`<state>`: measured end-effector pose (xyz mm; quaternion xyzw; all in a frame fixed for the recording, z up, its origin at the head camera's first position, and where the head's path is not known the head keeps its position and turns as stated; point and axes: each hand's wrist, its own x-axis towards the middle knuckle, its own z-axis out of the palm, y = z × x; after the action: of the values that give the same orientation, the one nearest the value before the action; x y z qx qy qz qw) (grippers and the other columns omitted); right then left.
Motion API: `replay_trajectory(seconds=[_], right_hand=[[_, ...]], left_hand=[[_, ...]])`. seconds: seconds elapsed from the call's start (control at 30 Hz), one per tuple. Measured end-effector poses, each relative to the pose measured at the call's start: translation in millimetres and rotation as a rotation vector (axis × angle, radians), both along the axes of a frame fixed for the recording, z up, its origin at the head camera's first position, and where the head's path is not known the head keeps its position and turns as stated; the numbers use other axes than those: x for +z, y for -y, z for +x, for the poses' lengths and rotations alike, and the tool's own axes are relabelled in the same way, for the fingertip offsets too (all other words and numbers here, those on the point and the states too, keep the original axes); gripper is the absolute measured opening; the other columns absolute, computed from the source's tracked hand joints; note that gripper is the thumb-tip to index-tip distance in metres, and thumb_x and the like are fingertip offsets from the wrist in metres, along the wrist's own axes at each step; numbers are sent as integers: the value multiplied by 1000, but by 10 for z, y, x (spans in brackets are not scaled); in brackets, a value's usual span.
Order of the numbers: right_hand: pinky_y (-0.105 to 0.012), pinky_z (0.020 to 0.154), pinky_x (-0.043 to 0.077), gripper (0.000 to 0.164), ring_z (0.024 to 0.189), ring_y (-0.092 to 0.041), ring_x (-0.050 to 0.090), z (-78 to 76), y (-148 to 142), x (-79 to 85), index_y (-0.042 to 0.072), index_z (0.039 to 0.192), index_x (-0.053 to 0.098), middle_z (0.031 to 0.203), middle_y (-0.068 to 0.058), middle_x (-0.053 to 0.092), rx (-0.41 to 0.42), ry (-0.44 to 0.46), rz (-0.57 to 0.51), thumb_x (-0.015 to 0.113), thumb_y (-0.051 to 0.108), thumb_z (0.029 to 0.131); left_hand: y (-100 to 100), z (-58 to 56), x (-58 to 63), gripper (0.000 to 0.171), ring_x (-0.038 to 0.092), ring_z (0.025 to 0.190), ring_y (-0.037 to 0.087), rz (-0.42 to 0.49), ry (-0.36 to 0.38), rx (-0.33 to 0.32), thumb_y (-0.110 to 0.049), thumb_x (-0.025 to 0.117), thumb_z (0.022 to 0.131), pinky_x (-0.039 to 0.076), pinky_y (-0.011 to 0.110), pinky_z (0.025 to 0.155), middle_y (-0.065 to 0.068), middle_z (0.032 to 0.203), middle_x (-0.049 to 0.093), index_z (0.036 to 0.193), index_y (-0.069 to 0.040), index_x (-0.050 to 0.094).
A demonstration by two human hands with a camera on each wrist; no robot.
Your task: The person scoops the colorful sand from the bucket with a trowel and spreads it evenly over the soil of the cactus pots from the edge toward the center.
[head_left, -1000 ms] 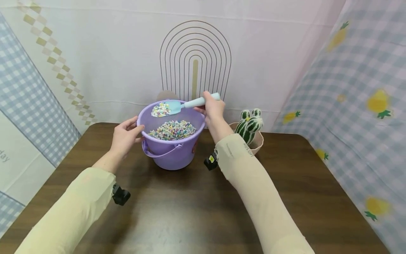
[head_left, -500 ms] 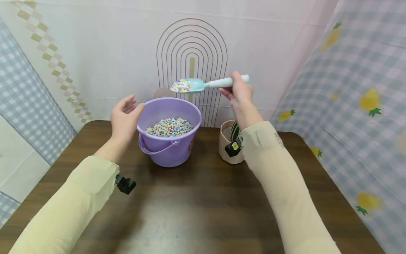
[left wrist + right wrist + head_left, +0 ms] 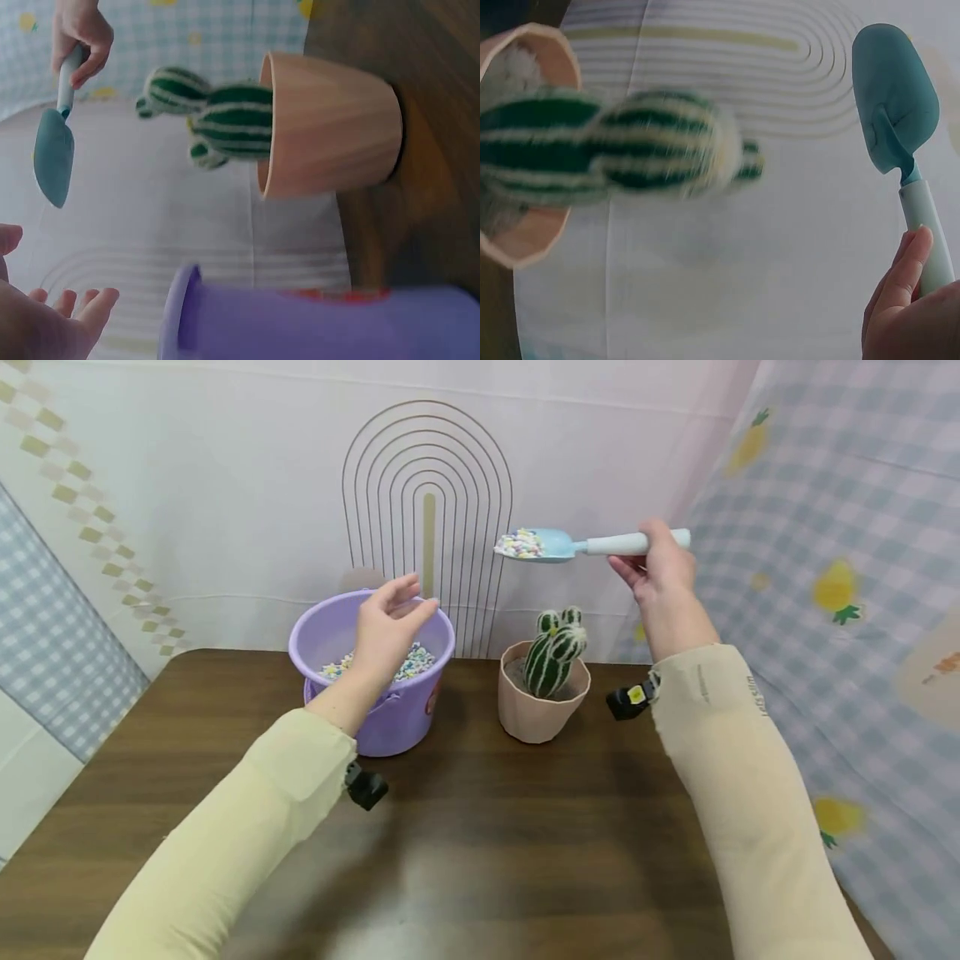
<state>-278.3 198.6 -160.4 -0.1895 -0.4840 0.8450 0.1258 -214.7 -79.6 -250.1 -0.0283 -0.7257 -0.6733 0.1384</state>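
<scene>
My right hand [image 3: 667,568] grips the pale handle of a light blue trowel [image 3: 557,545], held level in the air. Small pastel pebbles [image 3: 521,544] fill the front of its blade, which is above and behind a cactus [image 3: 553,652] in a pink pot [image 3: 536,718]. In the right wrist view the trowel's underside [image 3: 896,90] shows, with no pebbles visible. My left hand [image 3: 386,631] hovers above the purple bucket [image 3: 401,727], fingers loosely bent and holding nothing. More pebbles [image 3: 414,662] lie inside the bucket, partly hidden by that hand.
Everything stands on a dark brown wooden table [image 3: 495,835]. A white cloth [image 3: 600,452] with printed arches hangs behind it, and a checked cloth [image 3: 810,510] hangs at the right. Black wrist cameras sit below both cuffs.
My right hand has lifted the loaded trowel out of the bucket and carried it right, past the pot. My left hand has let go of the bucket's rim and moved right, over it.
</scene>
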Motion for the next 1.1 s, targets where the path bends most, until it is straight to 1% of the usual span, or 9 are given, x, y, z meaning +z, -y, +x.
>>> replay_trajectory(seconds=[0.1,0.23,0.37,0.43,0.57,0.8,0.9,0.97,1.1], right_hand=[[-24,52,56,12,66,-18,59,35,-159,-28,9,89,50,89,-10,58,-10,-5,-12,60,13,86],[-24,53,56,12,71,-18,60,80,-335,-55,9,92,51,92,-9,58,-33,17,-22,61,15,86],[-24,54,57,14,73,-18,61,122,-472,-91,11,95,51,93,-9,58,-65,40,-36,62,14,85],[-24,54,57,15,74,-18,62,130,-518,-112,12,96,51,94,-9,58,-74,46,-44,62,14,85],[-24,55,57,17,76,-17,62,153,-604,-157,14,98,51,95,-8,58,-80,48,-53,63,15,86],[-25,56,57,13,75,-17,61,198,-752,-247,12,96,53,92,-8,58,-83,65,-73,61,14,87],[-25,56,57,14,75,-17,62,220,-828,-295,14,98,53,93,-7,57,-89,83,-77,62,17,88],[-25,57,57,14,74,-16,62,233,-885,-333,14,99,53,92,-7,57,-97,96,-80,61,17,88],[-24,57,57,11,69,-16,62,259,-1015,-418,14,97,54,84,-7,58,-120,141,-96,60,16,88]], left_hand=[[-196,-25,-16,54,53,123,25,-20,-4,-53,-19,66,86,44,34,103,12,136,53,136,-11,48],[-445,-54,-78,55,54,122,25,-65,9,-101,-23,67,86,46,36,101,10,137,52,136,-13,48],[-638,-72,-162,56,53,122,24,-105,34,-137,-25,67,86,47,36,100,9,138,50,137,-14,47],[-699,-76,-205,57,51,125,26,-123,44,-152,-25,66,86,46,37,101,10,140,49,138,-14,46],[-768,-90,-295,58,48,127,28,-146,64,-172,-25,66,86,44,37,103,10,141,47,139,-14,44],[-790,-118,-471,61,43,132,28,-151,115,-182,-24,67,86,42,38,106,11,144,44,140,-12,42],[-801,-118,-555,63,41,133,30,-145,128,-187,-23,68,85,41,38,106,11,145,43,141,-11,41],[-810,-120,-613,64,41,133,30,-152,131,-180,-22,69,84,42,38,105,11,145,42,141,-11,41],[-830,-134,-745,68,46,127,29,-175,137,-143,-19,70,82,45,39,101,15,142,45,141,-7,39]])
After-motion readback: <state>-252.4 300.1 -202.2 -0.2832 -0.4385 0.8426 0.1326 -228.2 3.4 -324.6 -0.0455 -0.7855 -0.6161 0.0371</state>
